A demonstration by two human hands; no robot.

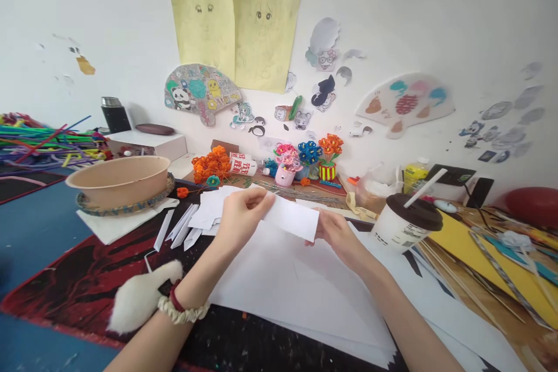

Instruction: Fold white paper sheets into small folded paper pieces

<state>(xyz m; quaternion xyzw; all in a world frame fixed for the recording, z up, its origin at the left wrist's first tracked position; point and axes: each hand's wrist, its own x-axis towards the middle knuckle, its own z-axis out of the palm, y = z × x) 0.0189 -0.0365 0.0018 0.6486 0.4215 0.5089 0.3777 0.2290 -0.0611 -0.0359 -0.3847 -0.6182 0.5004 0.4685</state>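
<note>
A small white rectangle of paper [293, 217] is stretched between my two hands, above large white sheets [300, 279] lying on a dark mat. My left hand [244, 213] pinches its upper left end between thumb and fingers. On the other side, my right hand [333, 232] grips the right edge, its fingertips partly behind the paper. Beside my left hand, a pile of white paper pieces [209, 209] lies on the mat, with several narrow folded strips [183, 225] to its left.
A beige bowl [120, 177] stands at the left, and a white fluffy object [139, 299] lies by my left wrist. At the right is a lidded cup with a straw [405, 224]. Colourful craft flowers [309, 154] stand along the wall.
</note>
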